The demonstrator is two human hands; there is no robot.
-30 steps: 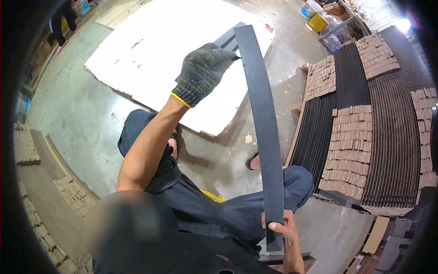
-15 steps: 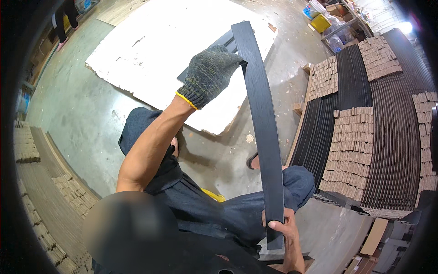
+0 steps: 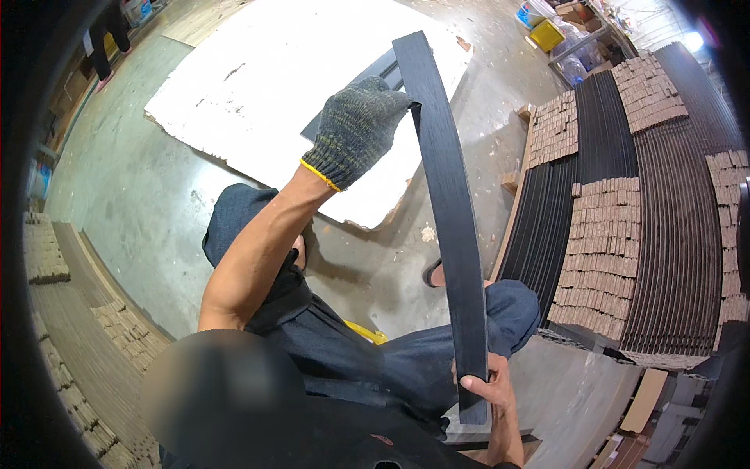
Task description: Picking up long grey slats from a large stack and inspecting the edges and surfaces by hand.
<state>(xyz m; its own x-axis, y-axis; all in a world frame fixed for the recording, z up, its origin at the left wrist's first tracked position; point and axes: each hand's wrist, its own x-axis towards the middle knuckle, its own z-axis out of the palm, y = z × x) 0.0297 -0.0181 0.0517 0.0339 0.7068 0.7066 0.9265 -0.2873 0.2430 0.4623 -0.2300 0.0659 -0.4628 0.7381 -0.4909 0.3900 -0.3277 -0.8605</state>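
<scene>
A long black wood-grain plank [image 3: 451, 211] runs from my lap up toward the far side, its far end over a white board. My bare right hand [image 3: 492, 383] grips its near end, thumb lying on the top face. On my left hand [image 3: 355, 121] is a dark knitted glove with a yellow cuff. Its fingers are closed at the plank's left edge, pinching a small dark scrap [image 3: 416, 114] whose kind I cannot make out. Beneath that hand, a grey grooved strip [image 3: 316, 128] lies on the white board [image 3: 226, 102], partly hidden by the glove and plank.
Stacked dark planks [image 3: 672, 242] with pale brown ends stand at the right on a wooden pallet. Another stack [image 3: 94, 273] is at the left. A yellow container [image 3: 546, 35] sits by a metal rack at the far right. Someone's legs [image 3: 100, 51] show at the far left.
The plank's far end has shifted very slightly left and away. Both hands keep their places on it.
</scene>
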